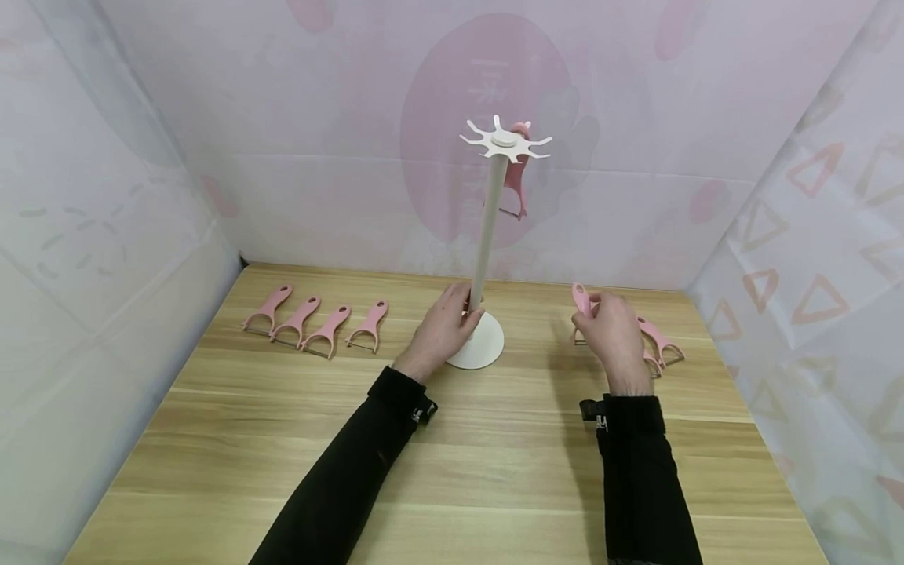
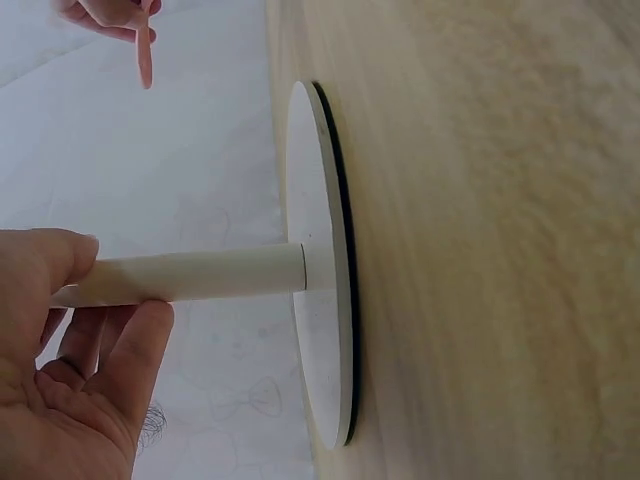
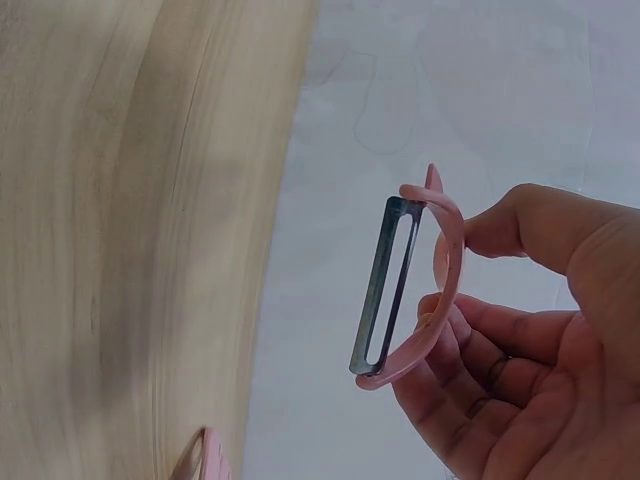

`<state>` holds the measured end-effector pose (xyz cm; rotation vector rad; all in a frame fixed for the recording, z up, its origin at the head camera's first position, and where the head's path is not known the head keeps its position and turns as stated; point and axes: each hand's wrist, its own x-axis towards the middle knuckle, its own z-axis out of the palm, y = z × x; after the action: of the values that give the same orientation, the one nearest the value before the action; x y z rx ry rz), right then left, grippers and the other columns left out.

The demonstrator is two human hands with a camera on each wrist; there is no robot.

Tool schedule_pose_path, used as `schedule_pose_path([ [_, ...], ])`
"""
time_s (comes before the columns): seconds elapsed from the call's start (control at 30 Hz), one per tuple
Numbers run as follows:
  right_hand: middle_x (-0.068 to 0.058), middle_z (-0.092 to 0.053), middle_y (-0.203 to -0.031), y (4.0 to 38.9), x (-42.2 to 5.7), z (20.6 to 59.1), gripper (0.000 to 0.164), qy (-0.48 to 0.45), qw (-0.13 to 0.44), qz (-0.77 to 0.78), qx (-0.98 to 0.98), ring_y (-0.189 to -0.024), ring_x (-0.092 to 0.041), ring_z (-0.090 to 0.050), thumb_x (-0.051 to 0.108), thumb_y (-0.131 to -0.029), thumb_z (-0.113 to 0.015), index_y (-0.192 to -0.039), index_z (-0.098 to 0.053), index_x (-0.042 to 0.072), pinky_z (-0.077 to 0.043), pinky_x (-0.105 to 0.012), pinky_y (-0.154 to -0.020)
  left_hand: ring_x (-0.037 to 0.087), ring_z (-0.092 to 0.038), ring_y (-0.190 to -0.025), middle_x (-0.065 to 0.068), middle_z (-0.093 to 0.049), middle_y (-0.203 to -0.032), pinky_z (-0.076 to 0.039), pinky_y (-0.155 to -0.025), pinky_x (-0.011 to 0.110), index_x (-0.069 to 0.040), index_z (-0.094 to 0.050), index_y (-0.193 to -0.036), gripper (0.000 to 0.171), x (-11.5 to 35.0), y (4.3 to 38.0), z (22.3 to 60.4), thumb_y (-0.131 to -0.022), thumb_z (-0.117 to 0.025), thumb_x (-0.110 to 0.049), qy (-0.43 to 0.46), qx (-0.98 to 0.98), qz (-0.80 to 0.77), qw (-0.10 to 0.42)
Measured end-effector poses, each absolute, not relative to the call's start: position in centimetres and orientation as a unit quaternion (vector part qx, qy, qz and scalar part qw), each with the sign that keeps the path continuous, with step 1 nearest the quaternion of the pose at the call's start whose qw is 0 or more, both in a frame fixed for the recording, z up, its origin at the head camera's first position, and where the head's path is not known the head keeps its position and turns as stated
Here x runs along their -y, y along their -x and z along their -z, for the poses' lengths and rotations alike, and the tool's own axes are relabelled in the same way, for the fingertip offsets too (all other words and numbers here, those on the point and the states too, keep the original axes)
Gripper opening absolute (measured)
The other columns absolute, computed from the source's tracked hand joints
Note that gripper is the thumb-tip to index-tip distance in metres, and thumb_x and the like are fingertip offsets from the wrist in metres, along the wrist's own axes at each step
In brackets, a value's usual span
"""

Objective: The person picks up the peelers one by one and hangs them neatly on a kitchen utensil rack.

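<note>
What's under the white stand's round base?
A thin dark layer shows at the edge of the base, against the table. The rest is hidden, so whether the layer reaches across can't be seen.

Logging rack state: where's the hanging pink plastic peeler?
Head view: peeler hangs from the top of the white pronged stand, just right of its pole.

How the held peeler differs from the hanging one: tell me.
The held peeler is pinched by the right hand; the hanging peeler hangs from the white stand. The held peeler is lower; the hanging peeler is up near the stand's top. Both are pink.
</note>
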<state>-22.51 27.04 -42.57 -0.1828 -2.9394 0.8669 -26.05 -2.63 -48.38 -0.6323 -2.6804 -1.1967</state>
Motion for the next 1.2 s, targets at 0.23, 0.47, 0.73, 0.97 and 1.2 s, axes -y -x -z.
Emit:
schedule_pose_path([
  [0.23, -0.015, -0.067, -0.103, 22.3, -26.8, 42.1, 0.051, 0.044, 0.06, -0.283, 0.956, -0.075, -0.025, -0.061, 0.019, -0.095, -0.062, -0.142, -0.057, -0.001, -0.05, -0.035, -0.058, 0.015, -0.058, -0.115, 0.0, -0.056, -0.123, -0.052, -0.097, 0.034, -0.017, -0.058, -0.134, 0.034, 3.0, 26.2, 48.0, -0.108, -0.055, -0.038, 0.215, 0.86, 0.462, 0.037],
  [0.47, -0.013, -0.064, -0.103, 22.3, -26.6, 42.0, 0.052, 0.04, 0.082, -0.288, 0.953, -0.076, -0.025, -0.06, 0.019, -0.093, -0.061, -0.141, -0.058, -0.001, -0.05, -0.036, -0.057, 0.018, -0.056, -0.119, 0.002, -0.056, -0.125, -0.048, -0.103, 0.04, -0.016, -0.058, -0.137, 0.051, 3.1, 26.3, 47.9, -0.108, -0.041, -0.055, 0.209, 0.831, 0.516, 0.008],
  [0.73, -0.014, -0.062, -0.108, 22.1, -26.2, 41.8, 0.053, 0.031, 0.093, -0.294, 0.951, -0.083, -0.026, -0.059, 0.02, -0.095, -0.061, -0.143, -0.056, -0.001, -0.049, -0.037, -0.063, 0.019, -0.059, -0.117, 0.01, -0.066, -0.122, -0.048, -0.1, 0.047, -0.018, -0.061, -0.131, 0.054, 2.7, 26.4, 47.5, -0.107, -0.038, -0.06, 0.2, 0.79, 0.58, -0.005],
  [0.97, -0.013, -0.063, -0.109, 22.3, -25.7, 41.7, 0.052, 0.029, 0.11, -0.303, 0.946, -0.088, -0.026, -0.06, 0.021, -0.095, -0.062, -0.143, -0.057, 0.001, -0.05, -0.039, -0.068, 0.021, -0.061, -0.111, 0.01, -0.068, -0.117, -0.049, -0.097, 0.048, -0.014, -0.063, -0.124, 0.059, 2.7, 26.3, 47.2, -0.106, -0.035, -0.063, 0.2, 0.784, 0.587, -0.003],
  [1.2, -0.011, -0.063, -0.108, 22.4, -25.3, 41.7, 0.05, 0.017, 0.126, -0.309, 0.943, -0.09, -0.025, -0.059, 0.021, -0.096, -0.062, -0.142, -0.058, 0.002, -0.05, -0.039, -0.07, 0.019, -0.06, -0.11, 0.002, -0.065, -0.111, -0.047, -0.099, 0.047, -0.021, -0.061, -0.115, 0.054, 2.7, 26.6, 47.2, -0.106, -0.03, -0.065, 0.206, 0.791, 0.576, -0.007],
])
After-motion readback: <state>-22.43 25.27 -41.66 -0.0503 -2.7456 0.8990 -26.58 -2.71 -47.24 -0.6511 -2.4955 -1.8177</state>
